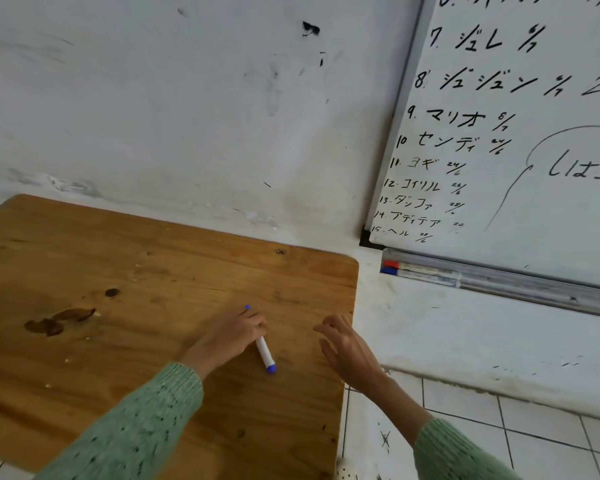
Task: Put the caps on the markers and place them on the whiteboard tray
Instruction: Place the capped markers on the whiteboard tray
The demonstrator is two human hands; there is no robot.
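My left hand (234,332) is closed around a white marker (264,351) over the wooden table (136,278). The marker's blue butt end points toward me, and a blue bit pokes out above my fingers; whether that is its cap or its tip I cannot tell. My right hand (343,344) hovers just right of it near the table's right edge, fingers apart and curled, holding nothing. On the whiteboard tray (534,285) at the right lie two capped markers side by side, one with a red cap (391,264) and one with a blue cap (388,270).
A whiteboard (534,133) covered in black handwriting hangs on the white wall above the tray. The table stands against the wall, left of the board. White floor tiles (465,403) show below the tray, at the lower right.
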